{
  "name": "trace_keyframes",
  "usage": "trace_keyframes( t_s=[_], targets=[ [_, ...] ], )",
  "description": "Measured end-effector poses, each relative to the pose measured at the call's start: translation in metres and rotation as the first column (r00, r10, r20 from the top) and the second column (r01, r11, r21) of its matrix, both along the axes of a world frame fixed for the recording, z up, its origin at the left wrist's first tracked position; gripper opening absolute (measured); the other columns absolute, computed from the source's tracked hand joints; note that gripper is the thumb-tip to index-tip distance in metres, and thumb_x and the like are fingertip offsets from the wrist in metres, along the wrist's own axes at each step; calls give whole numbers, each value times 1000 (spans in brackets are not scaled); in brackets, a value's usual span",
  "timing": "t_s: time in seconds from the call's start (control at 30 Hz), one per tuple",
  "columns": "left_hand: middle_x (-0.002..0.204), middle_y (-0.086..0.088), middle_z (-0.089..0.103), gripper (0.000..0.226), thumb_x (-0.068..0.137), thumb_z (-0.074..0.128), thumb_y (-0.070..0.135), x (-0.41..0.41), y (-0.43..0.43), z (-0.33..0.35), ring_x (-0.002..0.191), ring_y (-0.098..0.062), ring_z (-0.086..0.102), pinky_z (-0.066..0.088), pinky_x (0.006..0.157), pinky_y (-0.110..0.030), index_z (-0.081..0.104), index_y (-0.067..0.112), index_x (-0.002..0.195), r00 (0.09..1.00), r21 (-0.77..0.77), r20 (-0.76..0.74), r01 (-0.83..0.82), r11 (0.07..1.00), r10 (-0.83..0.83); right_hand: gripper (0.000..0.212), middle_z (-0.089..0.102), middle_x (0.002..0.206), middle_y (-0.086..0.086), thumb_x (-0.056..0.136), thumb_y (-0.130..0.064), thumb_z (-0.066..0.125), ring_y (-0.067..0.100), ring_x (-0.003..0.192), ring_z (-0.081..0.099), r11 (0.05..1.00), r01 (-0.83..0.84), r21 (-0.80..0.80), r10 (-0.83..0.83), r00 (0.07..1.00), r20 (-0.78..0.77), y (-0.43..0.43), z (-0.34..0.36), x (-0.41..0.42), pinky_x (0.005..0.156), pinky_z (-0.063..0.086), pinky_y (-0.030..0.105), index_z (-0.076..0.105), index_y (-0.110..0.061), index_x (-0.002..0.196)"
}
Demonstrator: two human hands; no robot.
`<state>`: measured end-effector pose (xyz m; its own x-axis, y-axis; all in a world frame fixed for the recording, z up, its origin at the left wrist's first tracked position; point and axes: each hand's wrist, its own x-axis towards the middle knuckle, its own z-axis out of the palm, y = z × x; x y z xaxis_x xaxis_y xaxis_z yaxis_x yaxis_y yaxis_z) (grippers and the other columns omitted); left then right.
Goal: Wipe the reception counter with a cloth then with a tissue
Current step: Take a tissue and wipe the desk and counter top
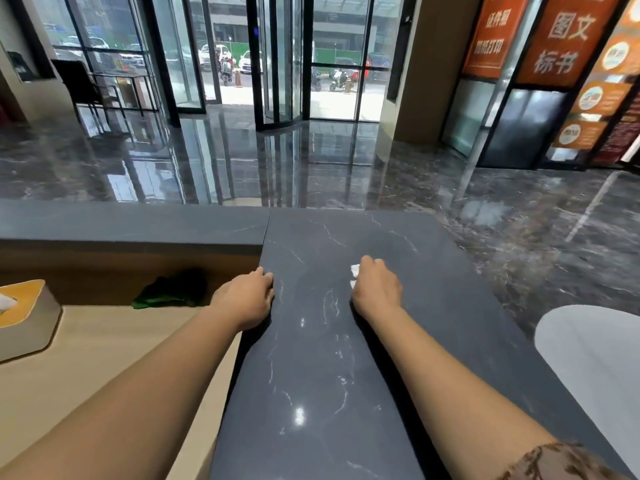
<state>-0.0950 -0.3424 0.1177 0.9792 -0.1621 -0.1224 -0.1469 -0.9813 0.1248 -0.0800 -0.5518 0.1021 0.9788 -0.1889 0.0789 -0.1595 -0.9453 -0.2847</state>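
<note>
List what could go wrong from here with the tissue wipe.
The tissue is a small wad, mostly buried in the right hand. It may shred and leave white lint on the dark counter. The left hand rests on the counter's left edge and could put fresh smudges on the glossy surface.

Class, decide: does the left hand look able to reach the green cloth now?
Probably yes: the left hand rests on the counter edge; the green cloth lies just below, nothing between.
</note>
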Motion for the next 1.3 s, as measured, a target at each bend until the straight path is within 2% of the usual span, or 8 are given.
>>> trace_keyframes(
  t_s=[0.13, 0.23, 0.5, 0.7, 0.83, 0.93, 1.07, 1.3],
  targets=[
    [130, -3, 49, 33, 101, 35, 29, 1, 2, -1, 112, -24, 54, 46, 84, -36, 47, 16, 129, 999, 9, 5, 36, 999, -36, 15, 48, 116, 12, 97, -16, 46, 37, 98, 57, 974, -229, -2, 229, 973, 23, 68, -2, -27, 69, 36, 35, 46, -9, 111],
    [126, -4, 50, 32, 100, 35, 29, -1, 4, -1, 109, -24, 54, 45, 82, -35, 49, 16, 126, 998, 33, 0, 63, 997, -63, 17, 50, 115, 12, 97, -20, 47, 36, 98, 56, 973, -222, -54, 224, 974, 33, 51, 0, -28, 68, 31, 33, 45, -8, 110],
    [126, -5, 50, 32, 101, 35, 29, -9, 11, -4, 110, -24, 53, 43, 82, -33, 48, 14, 126, 992, 18, 21, 123, 992, -124, 22, 52, 117, 17, 92, -17, 53, 38, 104, 56, 964, 248, -96, -243, 968, 63, -92, 1, -43, 72, 35, 34, 48, -6, 110],
    [141, -7, 43, 39, 102, 34, 31, -16, 19, -5, 123, -25, 49, 44, 93, -36, 42, 15, 137, 988, 11, 36, 152, 988, -152, 29, 50, 128, 19, 96, -11, 49, 39, 114, 56, 896, 443, 26, -444, 895, 42, -67, -1, -37, 91, 45, 40, 49, -4, 124],
    [112, -4, 56, 27, 99, 40, 30, -8, 16, -5, 98, -22, 57, 45, 74, -31, 55, 15, 116, 990, 17, 34, 136, 991, -136, 28, 50, 127, 14, 97, -11, 47, 35, 113, 58, 967, 255, 10, -256, 966, 44, 16, -6, -40, 88, 47, 38, 48, -9, 125],
    [90, 1, 60, 15, 95, 47, 27, -6, 13, -1, 83, -19, 58, 45, 65, -30, 60, 19, 96, 996, -20, 31, 90, 996, -89, 25, 50, 123, 13, 95, -9, 48, 37, 109, 58, 1000, -28, 3, 28, 999, 31, 86, -7, -53, 85, 46, 39, 48, -9, 120],
    [90, 1, 61, 16, 95, 48, 29, -8, 17, 0, 82, -18, 59, 48, 66, -29, 60, 19, 98, 995, -64, 33, 92, 994, -90, 21, 49, 119, 11, 93, -14, 51, 36, 105, 57, 980, -197, -35, 198, 980, 27, 84, 0, -59, 76, 39, 35, 47, -11, 114],
    [113, -1, 63, 29, 97, 46, 26, -16, 32, 1, 91, -18, 60, 49, 68, -30, 54, 24, 124, 996, -300, 84, 18, 954, 8, 19, 52, 114, 16, 93, -18, 53, 37, 99, 57, 973, 211, -93, -204, 976, 71, -38, -1, -48, 72, 38, 35, 48, -7, 108]
  ],
)
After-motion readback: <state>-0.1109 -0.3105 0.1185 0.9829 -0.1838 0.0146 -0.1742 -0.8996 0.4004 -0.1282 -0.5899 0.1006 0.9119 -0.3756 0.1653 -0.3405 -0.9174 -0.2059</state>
